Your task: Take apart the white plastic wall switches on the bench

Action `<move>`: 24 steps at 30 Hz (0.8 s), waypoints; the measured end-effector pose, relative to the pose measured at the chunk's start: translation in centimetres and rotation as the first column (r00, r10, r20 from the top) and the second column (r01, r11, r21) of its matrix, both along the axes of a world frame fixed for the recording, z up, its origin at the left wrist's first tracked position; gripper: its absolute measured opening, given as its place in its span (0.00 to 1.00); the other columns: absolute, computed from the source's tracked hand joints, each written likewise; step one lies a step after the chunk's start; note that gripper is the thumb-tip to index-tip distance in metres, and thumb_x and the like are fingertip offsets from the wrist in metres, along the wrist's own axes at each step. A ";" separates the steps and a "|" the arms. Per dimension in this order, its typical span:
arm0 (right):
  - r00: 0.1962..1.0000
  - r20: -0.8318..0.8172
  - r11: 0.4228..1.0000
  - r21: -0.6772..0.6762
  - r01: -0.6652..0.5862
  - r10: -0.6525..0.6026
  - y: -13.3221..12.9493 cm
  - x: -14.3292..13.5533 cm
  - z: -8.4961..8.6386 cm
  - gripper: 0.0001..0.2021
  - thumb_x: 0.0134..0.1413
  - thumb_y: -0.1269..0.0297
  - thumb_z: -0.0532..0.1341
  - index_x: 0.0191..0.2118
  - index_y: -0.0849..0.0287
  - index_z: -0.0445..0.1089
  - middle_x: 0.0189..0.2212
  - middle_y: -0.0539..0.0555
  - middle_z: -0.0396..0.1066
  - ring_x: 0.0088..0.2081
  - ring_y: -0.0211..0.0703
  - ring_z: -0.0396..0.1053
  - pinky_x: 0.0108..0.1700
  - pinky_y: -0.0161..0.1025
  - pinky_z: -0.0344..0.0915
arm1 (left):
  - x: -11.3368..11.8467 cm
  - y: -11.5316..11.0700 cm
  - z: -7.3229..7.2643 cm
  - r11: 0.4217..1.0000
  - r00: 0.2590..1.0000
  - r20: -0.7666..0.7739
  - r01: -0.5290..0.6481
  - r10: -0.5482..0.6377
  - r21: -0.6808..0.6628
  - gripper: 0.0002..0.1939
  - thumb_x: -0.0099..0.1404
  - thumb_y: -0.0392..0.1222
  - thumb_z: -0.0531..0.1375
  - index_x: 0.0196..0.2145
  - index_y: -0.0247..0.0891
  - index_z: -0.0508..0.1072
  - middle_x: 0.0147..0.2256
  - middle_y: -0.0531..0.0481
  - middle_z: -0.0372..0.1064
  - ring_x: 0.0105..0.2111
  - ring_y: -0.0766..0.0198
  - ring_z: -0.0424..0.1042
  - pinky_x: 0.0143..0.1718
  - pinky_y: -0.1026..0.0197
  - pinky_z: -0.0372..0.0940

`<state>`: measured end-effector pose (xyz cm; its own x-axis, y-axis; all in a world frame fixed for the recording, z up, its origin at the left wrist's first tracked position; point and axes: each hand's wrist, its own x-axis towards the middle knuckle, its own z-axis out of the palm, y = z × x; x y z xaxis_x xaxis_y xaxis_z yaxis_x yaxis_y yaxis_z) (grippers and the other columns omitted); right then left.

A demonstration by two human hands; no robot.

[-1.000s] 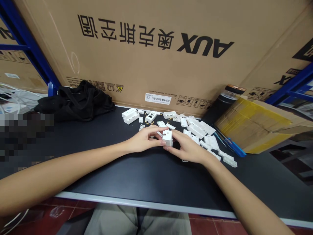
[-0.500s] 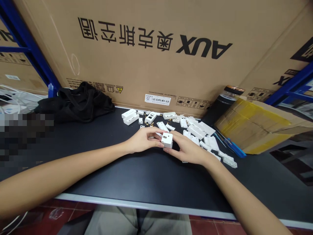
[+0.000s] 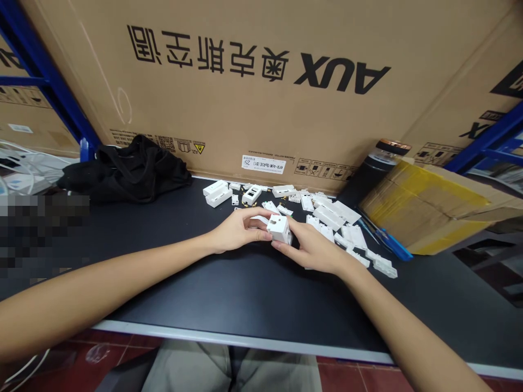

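A white, box-shaped plastic housing point(image 3: 278, 228) is held above the black table, its end face with a slot and a small hole turned up towards me. My right hand point(image 3: 314, 247) grips it from the right, thumb in front and fingers behind. On the other side, the thumb and fingers of my left hand point(image 3: 236, 231) close against its left edge. The far fingers of both hands are partly hidden. Just beyond the hands lie a white slotted housing point(image 3: 251, 195), a pair of white shells point(image 3: 217, 194) and small brass-coloured bits.
More white plastic parts point(image 3: 329, 216) lie scattered to the right. A blue-handled tool point(image 3: 394, 245), a black bottle point(image 3: 370, 171) and a yellow-taped carton point(image 3: 433, 207) stand beyond them. Black cloth bag point(image 3: 134, 171) sits at back left; a large cardboard box point(image 3: 245, 120) walls off the rear.
The housing has tilted and risen slightly between my hands, so more of its front side shows. Both hands keep nearly the same place, and the view has shifted a little.
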<state>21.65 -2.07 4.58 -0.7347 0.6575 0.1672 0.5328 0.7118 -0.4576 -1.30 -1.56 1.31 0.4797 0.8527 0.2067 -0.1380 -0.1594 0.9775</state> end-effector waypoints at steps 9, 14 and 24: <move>0.999 0.008 0.993 0.109 0.045 -0.046 0.3 -0.2 -0.3 0.14 0.68 0.54 0.56 0.51 0.57 0.62 0.36 0.54 0.73 0.31 0.44 0.70 0.34 0.40 0.62 | -0.5 0.6 -0.7 0.994 0.995 0.012 0.101 -0.101 -0.045 0.29 0.62 0.40 0.69 0.60 0.37 0.71 0.53 0.42 0.74 0.50 0.58 0.75 0.56 0.53 0.67; 0.997 0.006 0.986 0.147 0.074 -0.076 0.4 -0.2 -0.3 0.14 0.68 0.53 0.56 0.49 0.58 0.63 0.38 0.55 0.72 0.34 0.44 0.70 0.36 0.39 0.61 | -0.5 0.9 -0.5 0.994 0.995 0.056 0.082 -0.078 -0.076 0.25 0.60 0.41 0.71 0.55 0.36 0.75 0.50 0.43 0.75 0.48 0.60 0.74 0.54 0.56 0.66; 0.997 0.003 0.991 0.107 0.079 -0.079 0.1 -0.2 0.1 0.14 0.69 0.51 0.55 0.48 0.57 0.62 0.35 0.53 0.71 0.29 0.41 0.67 0.32 0.37 0.58 | -0.3 0.9 -0.3 0.991 0.993 0.115 0.032 -0.017 -0.131 0.25 0.54 0.40 0.74 0.49 0.35 0.77 0.43 0.45 0.74 0.44 0.61 0.73 0.49 0.55 0.68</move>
<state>21.42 -1.95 4.64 -0.6825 0.6921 0.2347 0.5923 0.7120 -0.3772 -1.62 -0.69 1.01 0.4809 0.8643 0.1471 -0.2516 -0.0246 0.9675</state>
